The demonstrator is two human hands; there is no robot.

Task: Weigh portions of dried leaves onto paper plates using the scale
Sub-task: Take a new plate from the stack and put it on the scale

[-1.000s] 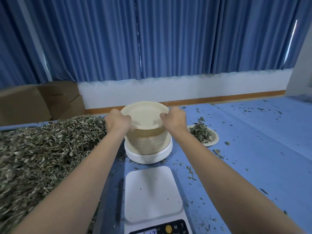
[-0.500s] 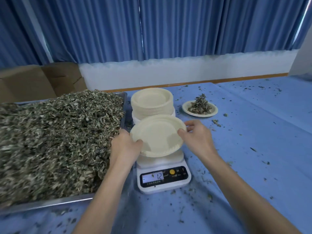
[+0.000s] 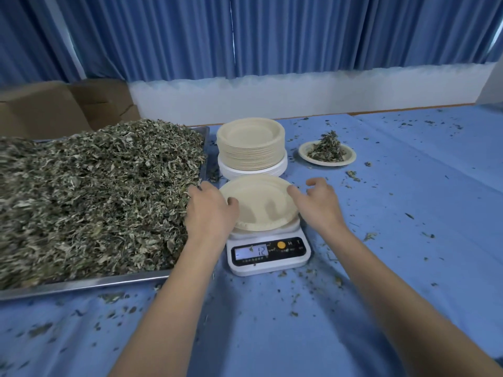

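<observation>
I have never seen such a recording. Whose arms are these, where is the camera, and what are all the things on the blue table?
The camera sits on a person's head, looking down at their own arms. The left hand and right hand touch the rims of an empty paper plate lying on a digital scale, whose display reads 12. Left is a metal tray heaped with dried leaves. Behind stands a stack of plates, and a filled plate to its right.
</observation>
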